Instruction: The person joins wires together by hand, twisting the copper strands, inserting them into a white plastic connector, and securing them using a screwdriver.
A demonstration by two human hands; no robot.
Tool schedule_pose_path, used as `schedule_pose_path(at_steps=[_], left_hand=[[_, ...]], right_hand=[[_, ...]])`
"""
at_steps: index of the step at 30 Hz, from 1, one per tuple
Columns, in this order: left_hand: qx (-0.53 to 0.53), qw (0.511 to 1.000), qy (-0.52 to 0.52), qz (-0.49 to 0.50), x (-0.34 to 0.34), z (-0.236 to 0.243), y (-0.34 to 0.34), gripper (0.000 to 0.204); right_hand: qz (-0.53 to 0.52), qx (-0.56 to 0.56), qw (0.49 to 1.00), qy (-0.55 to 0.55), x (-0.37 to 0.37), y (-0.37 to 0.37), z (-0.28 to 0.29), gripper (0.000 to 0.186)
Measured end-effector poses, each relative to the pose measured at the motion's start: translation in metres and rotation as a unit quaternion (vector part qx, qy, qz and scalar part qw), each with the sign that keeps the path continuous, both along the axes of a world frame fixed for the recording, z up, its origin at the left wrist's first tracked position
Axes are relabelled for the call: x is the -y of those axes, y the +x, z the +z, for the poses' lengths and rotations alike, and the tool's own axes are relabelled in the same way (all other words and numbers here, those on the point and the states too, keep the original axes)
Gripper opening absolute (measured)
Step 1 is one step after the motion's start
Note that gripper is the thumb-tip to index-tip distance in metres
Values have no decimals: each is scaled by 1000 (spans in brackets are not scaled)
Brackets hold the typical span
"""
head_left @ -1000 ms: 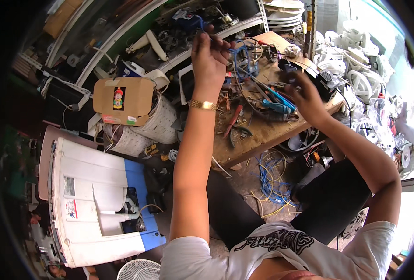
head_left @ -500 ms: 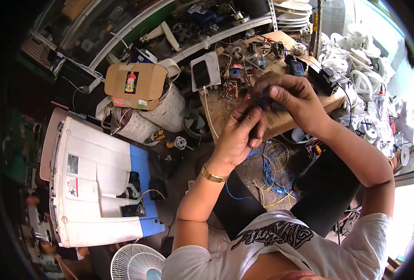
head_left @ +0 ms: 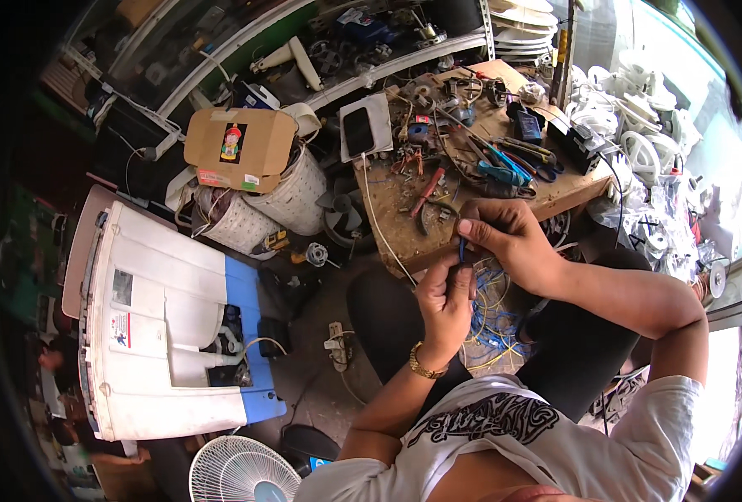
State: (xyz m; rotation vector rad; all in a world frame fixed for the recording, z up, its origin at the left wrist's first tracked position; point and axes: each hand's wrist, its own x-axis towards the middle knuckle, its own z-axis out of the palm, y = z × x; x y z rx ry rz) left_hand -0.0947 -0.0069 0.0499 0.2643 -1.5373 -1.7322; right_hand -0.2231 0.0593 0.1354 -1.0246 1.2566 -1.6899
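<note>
A short stretch of thin blue wire (head_left: 462, 249) shows between my two hands, in front of the workbench's near edge. My left hand (head_left: 448, 305) is closed on it from below, thumb upward, with a gold watch on that wrist. Above and to the right, my right hand (head_left: 513, 251) pinches the wire between thumb and curled forefinger. On the wooden workbench (head_left: 404, 238) behind them lie red-handled pliers (head_left: 429, 189), blue-handled tools (head_left: 509, 170), a white-framed panel (head_left: 364, 127) and many small metal parts.
A white-and-blue plastic unit (head_left: 141, 335) stands at left, a fan (head_left: 241, 470) below it. Cardboard (head_left: 208, 146) lies over baskets (head_left: 300, 201). White plastic parts (head_left: 630, 113) are piled at right. Blue and yellow wires (head_left: 492, 335) lie on the floor between my legs, a power strip (head_left: 336, 347) nearby.
Both hands came down from above the bench and together on the blue wire, then moved lower and slightly right, uncovering the tools on the bench.
</note>
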Motion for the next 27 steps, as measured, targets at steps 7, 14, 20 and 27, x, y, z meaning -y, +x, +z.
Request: schedule_pose_path(at_steps=[7,14,20,27], left_hand=[[10,991,-134,31,6,-17,-12,19],[103,987,-85,-88,12,-33,5,27],[83,975,-39,-200,-19,-14,-7,35],[155,935,90,-305,-27,-44,14,28]], right_hand=[[-37,164,986,-6,6,-2,-1,21],[29,305,947,-96,5,-68,18,18],[-119,280,951,-62,20,-80,26,27],[-177,279,927,-177,13,-157,29,22]])
